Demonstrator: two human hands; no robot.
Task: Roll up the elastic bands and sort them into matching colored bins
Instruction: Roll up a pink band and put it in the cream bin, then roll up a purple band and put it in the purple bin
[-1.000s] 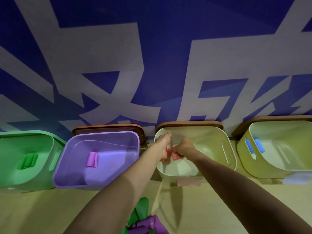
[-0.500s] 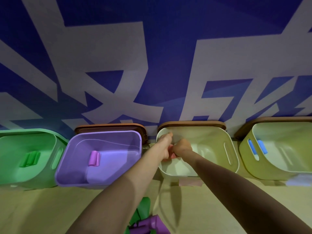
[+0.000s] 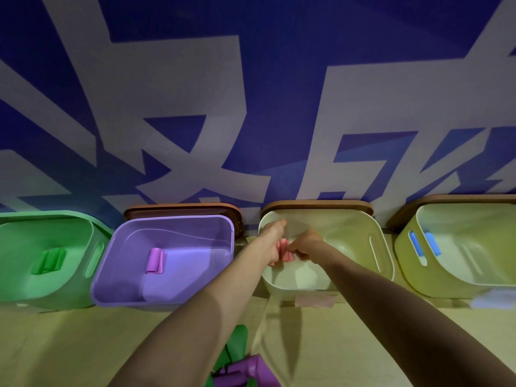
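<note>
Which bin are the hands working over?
The pale bin third from the left: the left hand and right hand hold a pink band over it. The green bin, purple bin and far-right bin are untouched.

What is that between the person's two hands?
A pink elastic band, held by the left hand and right hand over the cream bin, seen in the head view.
</note>
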